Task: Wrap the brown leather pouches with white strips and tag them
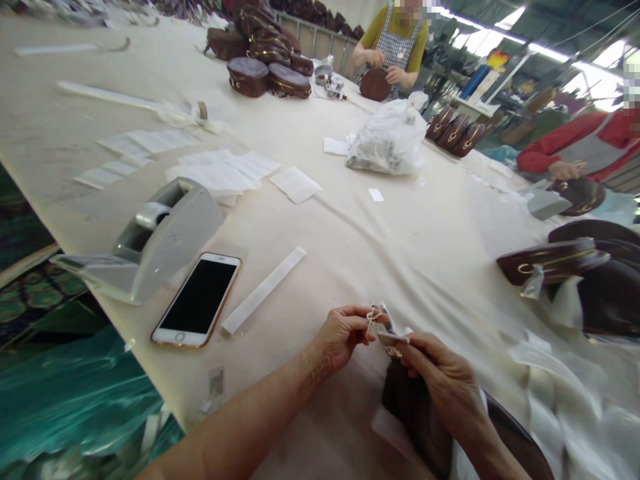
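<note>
My left hand (341,337) is closed in a pinch on a thin white string tied to a small white tag (384,323). My right hand (437,377) pinches the same tag from the right, its fingers pressed together. Both hands hover over a dark brown leather bag (415,420) lying at the table's near edge, partly hidden under my right wrist.
On the cream-covered table (390,247) lie a phone (197,300), a grey tape dispenser (160,237), a long white strip (263,290), paper slips (225,170), a plastic bag (390,140) and brown bags (265,67). Two other people work at the far side and right.
</note>
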The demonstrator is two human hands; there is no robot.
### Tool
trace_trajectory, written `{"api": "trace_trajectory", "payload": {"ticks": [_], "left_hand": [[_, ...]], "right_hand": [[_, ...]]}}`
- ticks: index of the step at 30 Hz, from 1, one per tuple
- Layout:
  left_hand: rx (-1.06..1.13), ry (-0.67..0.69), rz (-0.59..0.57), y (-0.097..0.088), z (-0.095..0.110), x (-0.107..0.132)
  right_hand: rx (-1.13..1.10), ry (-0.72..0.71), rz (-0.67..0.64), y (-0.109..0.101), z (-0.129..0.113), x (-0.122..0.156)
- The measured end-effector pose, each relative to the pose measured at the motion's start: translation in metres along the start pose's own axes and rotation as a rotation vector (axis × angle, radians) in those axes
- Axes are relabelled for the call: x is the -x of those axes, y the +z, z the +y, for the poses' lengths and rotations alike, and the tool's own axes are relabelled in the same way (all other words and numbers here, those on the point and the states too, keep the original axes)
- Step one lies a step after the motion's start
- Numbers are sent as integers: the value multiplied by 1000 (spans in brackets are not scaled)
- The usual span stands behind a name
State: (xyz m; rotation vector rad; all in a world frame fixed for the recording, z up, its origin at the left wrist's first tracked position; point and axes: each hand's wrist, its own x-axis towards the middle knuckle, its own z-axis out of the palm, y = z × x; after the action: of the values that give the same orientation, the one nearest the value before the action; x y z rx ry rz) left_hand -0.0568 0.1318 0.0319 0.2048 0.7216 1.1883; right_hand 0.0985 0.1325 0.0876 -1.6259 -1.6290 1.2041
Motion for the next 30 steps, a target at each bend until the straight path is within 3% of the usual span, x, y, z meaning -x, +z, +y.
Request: {"api": "trace_trajectory", "payload": {"ticks": [5,10,17,22,25,30], "left_hand": [[-8,-6,-14,1,-4,1],[-109,115,-91,2,-9,3],[-745,612,-117,-9,3,3],[-1002,693,-184,-13,9,2],[-955,673,-67,-14,16,1],[-701,641,363,-25,32,-6]], "right_hand": [[39,71,10,-1,-2,-2],[200,-165,-44,3,0,-6],[393,-415,-47,11,7,-11],[396,-440,-49,12,7,-10],[400,-432,40,1,7,-7],[433,-384,265,-41,26,2]]}}
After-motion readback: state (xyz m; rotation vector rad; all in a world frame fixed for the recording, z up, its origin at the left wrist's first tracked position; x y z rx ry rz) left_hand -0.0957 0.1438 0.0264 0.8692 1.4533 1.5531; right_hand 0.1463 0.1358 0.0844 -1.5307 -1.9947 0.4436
